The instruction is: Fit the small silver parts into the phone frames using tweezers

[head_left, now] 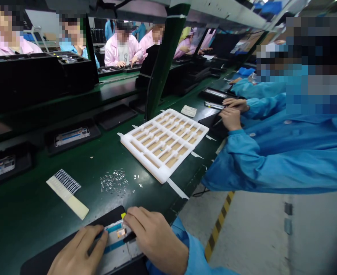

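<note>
A phone's metal mid-frame (116,263) with blue strips and a coppery patch lies in a black tray (33,265) at the bottom. My left hand (79,250) rests over its left side, thumb and fingers bent against the edge. At the frame's upper right end, my right hand (157,238) has its fingers curled together beside a small yellow tab (123,215). Something dark and narrow shows under those fingers; whether they hold it is hidden. Beyond the tray are a card of dark strips (68,182) and scattered tiny silvery pieces (113,182).
A white foam tray (164,177) with compartments sits taped to the green bench (99,204). More black trays with phone frames (72,136) stand along the left. A co-worker in a blue coat (271,152) works at right. A green post (168,53) rises behind the foam tray.
</note>
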### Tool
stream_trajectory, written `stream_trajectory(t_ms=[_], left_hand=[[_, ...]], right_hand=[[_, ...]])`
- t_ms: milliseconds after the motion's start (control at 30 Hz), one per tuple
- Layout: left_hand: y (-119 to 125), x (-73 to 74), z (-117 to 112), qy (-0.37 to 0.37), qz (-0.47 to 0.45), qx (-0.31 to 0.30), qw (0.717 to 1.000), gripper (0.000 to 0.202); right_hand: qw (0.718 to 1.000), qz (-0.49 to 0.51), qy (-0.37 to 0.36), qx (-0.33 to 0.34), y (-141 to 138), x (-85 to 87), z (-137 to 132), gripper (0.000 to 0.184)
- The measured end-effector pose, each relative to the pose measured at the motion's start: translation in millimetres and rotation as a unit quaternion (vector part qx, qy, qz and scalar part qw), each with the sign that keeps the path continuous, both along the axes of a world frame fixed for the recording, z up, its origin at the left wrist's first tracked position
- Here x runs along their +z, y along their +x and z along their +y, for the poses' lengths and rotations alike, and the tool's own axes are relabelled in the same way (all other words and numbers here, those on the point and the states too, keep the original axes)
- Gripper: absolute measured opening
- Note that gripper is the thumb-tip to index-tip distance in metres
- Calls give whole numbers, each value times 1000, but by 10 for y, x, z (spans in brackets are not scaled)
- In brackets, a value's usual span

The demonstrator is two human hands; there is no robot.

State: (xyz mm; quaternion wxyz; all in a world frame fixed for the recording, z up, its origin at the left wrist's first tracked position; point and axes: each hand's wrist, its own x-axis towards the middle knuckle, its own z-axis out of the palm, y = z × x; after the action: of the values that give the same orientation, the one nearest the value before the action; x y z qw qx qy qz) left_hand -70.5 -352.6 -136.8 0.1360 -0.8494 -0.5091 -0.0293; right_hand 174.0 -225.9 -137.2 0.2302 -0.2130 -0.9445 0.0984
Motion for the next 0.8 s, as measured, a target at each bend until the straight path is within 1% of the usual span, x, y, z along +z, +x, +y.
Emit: stream_trajectory(t_ms=[233,367,467,567,633,700,767,800], left_hand=[[54,50,65,25,6,-32,999,47],[63,75,127,41,10,-50,998,48],[63,82,158,42,14,-60,997,57],[62,72,167,41,19,-66,997,65],[64,60,170,46,21,-68,996,63],[66,43,171,59,15,-66,996,56],[64,24,165,61,5,-59,996,51],[59,14,158,55,-2,-56,997,49]], right_hand=[[999,-8,49,-9,-10,47,-23,15],[998,-13,54,-6,-5,72,-25,16],[998,-42,52,-14,7,75,-91,16],[994,-84,61,-34,16,59,-216,32],[992,-101,65,-41,25,57,-284,39],[994,-88,38,-47,41,72,-307,38],[997,-36,-45,-57,67,90,-276,29],[993,11,-99,-64,84,91,-245,24]])
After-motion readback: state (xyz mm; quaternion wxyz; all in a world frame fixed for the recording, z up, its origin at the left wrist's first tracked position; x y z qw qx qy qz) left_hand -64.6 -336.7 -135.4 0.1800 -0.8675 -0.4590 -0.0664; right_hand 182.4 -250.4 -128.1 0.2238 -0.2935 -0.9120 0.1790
